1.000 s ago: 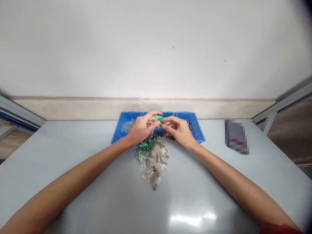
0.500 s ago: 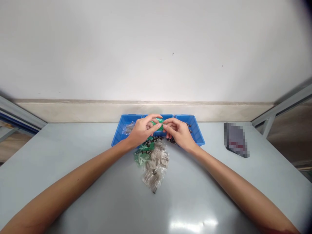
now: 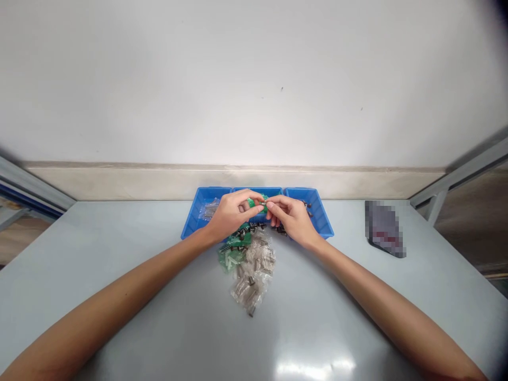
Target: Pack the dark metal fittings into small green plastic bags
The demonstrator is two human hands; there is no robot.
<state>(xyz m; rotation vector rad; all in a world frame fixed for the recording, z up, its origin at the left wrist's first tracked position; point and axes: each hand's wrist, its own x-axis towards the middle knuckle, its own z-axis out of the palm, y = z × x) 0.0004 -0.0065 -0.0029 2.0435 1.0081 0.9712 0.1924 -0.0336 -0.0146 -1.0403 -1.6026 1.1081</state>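
Observation:
My left hand [image 3: 238, 210] and my right hand [image 3: 288, 212] meet above the middle blue bin [image 3: 242, 190], fingertips pinched together. Between them is something too small to make out. Green packets lie in the middle bin behind my fingers. The left blue bin [image 3: 192, 216] holds a clear bag [image 3: 209, 208] of thin parts. Dark pieces lie in the right blue bin [image 3: 323, 219], partly hidden by my right hand. In front of the bins are clear bags [image 3: 257, 259] of metal parts, a green bag [image 3: 230, 258] with white pieces, and several dark screws [image 3: 241, 233].
The bins stand at the back of a grey table [image 3: 166, 323], near a pale wall [image 3: 254, 95]. A dark, blurred-out flat object [image 3: 384, 227] lies at the right. Grey metal frames border both sides.
The fingers of my left hand have drawn closer together at the tips, and its upper fingers have come down slightly. My right fingers have shifted slightly. The bags and bins look unmoved.

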